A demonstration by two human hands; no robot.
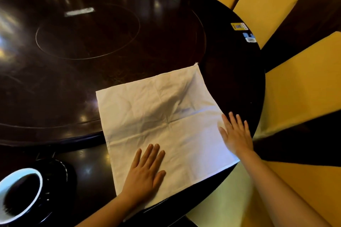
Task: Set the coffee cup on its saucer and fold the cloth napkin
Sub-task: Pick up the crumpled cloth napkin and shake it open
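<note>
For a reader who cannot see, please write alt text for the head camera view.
Two bare hands, left hand and right hand, press flat on an unfolded white napkin on a dark round table. A coffee cup stands at lower left.

The cloth napkin is white, square and unfolded. It lies flat on the dark table, rotated so its corners point away at an angle. Its surface shows light wrinkles and two crossing crease lines near the centre. The near edge sits at the table rim, and the near right corner slightly overhangs it.

The coffee cup stands upright at the lower left, well apart from the napkin. Its rim and inner wall are white and its interior looks dark. It rests on a black saucer, partly cropped.
</note>
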